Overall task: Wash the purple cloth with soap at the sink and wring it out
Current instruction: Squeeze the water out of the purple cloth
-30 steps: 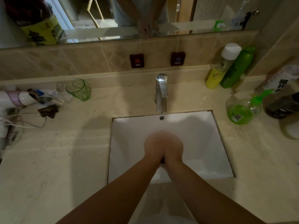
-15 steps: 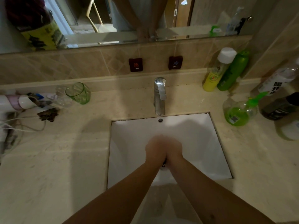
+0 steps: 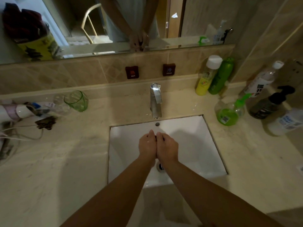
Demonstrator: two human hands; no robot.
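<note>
Over the white rectangular sink basin (image 3: 193, 145), set into a beige marble-look countertop (image 3: 65, 161), both hands meet side by side, backs up. The left hand (image 3: 147, 146) and right hand (image 3: 167, 147) touch along their inner edges, fingers curled inward and pointing toward the faucet. A thin dark sliver shows in the seam between them near the fingertips; the purple cloth itself cannot be made out, so whether it is bunched inside the hands cannot be told. What the curled fingers enclose is hidden from the head camera.

The chrome single-lever faucet (image 3: 155, 99) stands just behind the basin, its spout above the round overflow hole (image 3: 157, 124). The metal drain (image 3: 159, 166) peeks out just below the wrists.

Left of the faucet: a green translucent tumbler (image 3: 77, 101), tilted, beside a clear glass. Farther left, a white appliance with cord, partly out of frame.

Right of the faucet: a yellow bottle with white cap (image 3: 207, 76) touching a green bottle (image 3: 220, 76) against the wall tile. Nearer the basin, a clear pump bottle of green liquid soap (image 3: 229, 112). Beyond it, a dark pump bottle (image 3: 268, 104) and a clear water bottle.

Two dark red wall tags reading HOT (image 3: 132, 72) and COLD (image 3: 169, 69) sit above the faucet. The mirror (image 3: 114, 22) reflects the joined hands.
</note>
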